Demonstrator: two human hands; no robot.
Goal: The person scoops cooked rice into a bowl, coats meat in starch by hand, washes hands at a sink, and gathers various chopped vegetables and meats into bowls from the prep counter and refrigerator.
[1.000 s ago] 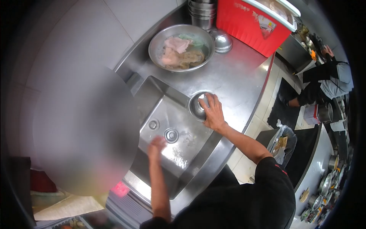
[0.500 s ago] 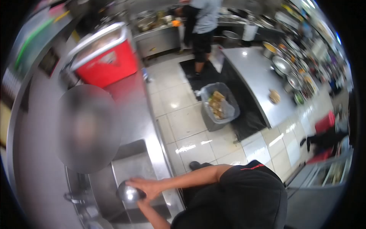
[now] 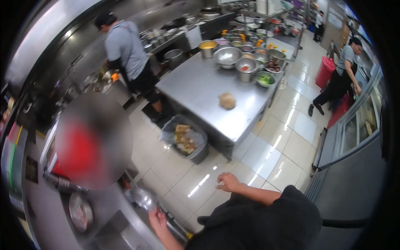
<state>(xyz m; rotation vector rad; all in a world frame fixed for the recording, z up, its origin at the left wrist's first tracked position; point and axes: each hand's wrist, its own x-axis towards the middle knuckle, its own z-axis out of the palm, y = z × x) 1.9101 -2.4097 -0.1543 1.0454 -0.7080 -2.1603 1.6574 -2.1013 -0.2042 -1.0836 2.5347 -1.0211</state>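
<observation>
My left hand [image 3: 158,220] grips the rim of a shiny round metal bowl [image 3: 144,199], which is tilted and held out just past the sink's front edge. Only the near side of the bowl shows clearly. My right hand [image 3: 228,182] is in the air over the tiled floor, away from the bowl. Its fingers are loosely bent and apart, with nothing in them. The steel sink [image 3: 114,233] lies below and left of my left hand. On the steel counter beside it rests a metal dish [image 3: 81,211] with pale pieces inside.
A steel table [image 3: 196,89] stands ahead, bearing several bowls and a tan lump [image 3: 227,101]. Before it is a grey bin [image 3: 201,155] of scraps. One person [image 3: 129,54] stands at the stove line; another [image 3: 343,71] leans at a fridge on the right. A blur hides part of the left.
My right hand has let go of the bowl and moved right. My left hand has carried the bowl from over the sink past its front edge. The view has turned right.
</observation>
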